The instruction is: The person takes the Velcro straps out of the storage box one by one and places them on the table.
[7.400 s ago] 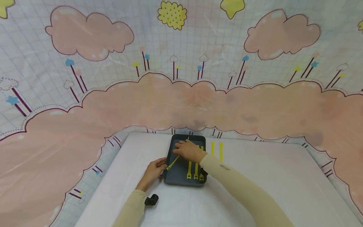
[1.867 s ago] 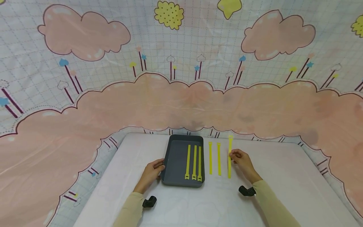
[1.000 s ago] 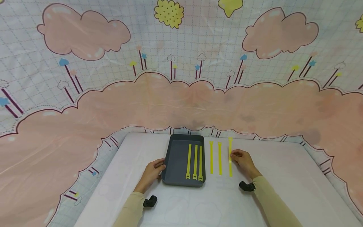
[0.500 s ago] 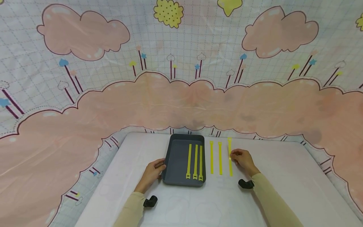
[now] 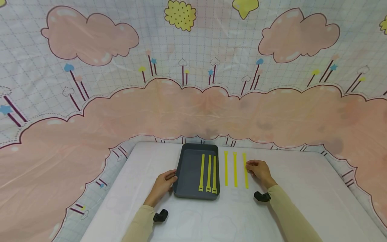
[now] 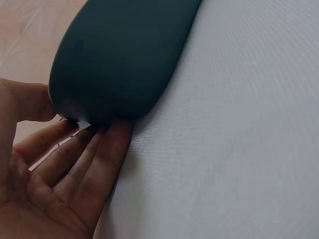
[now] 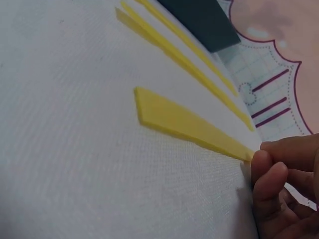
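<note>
In the head view, my left hand (image 5: pixel 162 186) holds the left side of a dark grey tray (image 5: pixel 188 174). The left wrist view shows the thumb at the rim and straighter fingers against the outer wall of the tray (image 6: pixel 114 59). Three yellow cable ties (image 5: pixel 209 173), slotted heads toward me, lie side by side in the tray's right part. To the right, my right hand (image 5: pixel 260 172) pinches a yellow cable tie (image 5: pixel 246 179) by its edge near the middle. In the right wrist view that cable tie (image 7: pixel 174 119) lies along the white surface, its far part hidden by the fingertips.
Two more yellow cable ties, one (image 5: pixel 226 169) nearer the tray and one (image 5: pixel 235 171) further right, lie parallel on the white table (image 5: pixel 205 218). A patterned backdrop (image 5: pixel 211 114) with clouds rises behind the table. Black devices (image 5: pixel 262 196) sit at both wrists.
Earlier the right hand was over the tray with a slanted tie. Since then it has moved right to another tie, which now lies lower, beside the other two. The left hand stays at the tray.
</note>
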The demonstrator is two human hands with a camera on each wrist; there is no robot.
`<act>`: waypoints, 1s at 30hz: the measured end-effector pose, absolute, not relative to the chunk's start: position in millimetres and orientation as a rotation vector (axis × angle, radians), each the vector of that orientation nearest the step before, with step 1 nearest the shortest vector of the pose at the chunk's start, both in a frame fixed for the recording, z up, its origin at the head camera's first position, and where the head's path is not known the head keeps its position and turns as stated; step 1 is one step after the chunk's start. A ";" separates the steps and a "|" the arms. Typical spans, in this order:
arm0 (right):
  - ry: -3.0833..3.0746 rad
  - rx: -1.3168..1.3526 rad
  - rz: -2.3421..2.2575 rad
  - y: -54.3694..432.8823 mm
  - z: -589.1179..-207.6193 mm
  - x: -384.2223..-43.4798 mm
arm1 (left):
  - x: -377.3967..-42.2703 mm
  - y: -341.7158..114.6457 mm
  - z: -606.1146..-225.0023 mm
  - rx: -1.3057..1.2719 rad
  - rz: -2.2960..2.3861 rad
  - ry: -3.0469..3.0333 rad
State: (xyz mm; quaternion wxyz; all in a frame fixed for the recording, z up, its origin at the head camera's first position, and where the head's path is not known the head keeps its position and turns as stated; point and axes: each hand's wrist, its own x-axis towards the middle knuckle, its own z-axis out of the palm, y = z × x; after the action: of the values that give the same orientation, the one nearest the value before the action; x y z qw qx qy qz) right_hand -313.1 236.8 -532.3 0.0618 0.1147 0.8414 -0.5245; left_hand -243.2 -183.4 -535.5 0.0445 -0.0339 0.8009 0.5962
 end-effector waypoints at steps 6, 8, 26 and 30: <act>2.537 0.361 -1.621 237.5 -533.4 -311.7 | -244.0 -184.3 -536.2 -0.099 1.821 2.447; 2.514 0.340 -1.652 238.3 -533.2 -310.3 | -244.0 -184.7 -535.9 -0.105 1.816 2.446; 2.368 0.137 -1.892 229.8 -501.7 -294.9 | -248.4 -185.2 -536.6 -0.084 1.803 2.460; 2.379 0.053 -1.895 221.6 -493.9 -288.2 | -246.1 -185.1 -537.9 -0.094 1.800 2.464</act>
State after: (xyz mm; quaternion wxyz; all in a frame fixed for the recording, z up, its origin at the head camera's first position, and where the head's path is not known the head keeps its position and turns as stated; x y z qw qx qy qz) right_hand -288.2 221.6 -493.9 0.0498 0.0175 0.7811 -0.6222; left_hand -246.1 -185.1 -537.9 0.0443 -0.0309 0.8064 0.5889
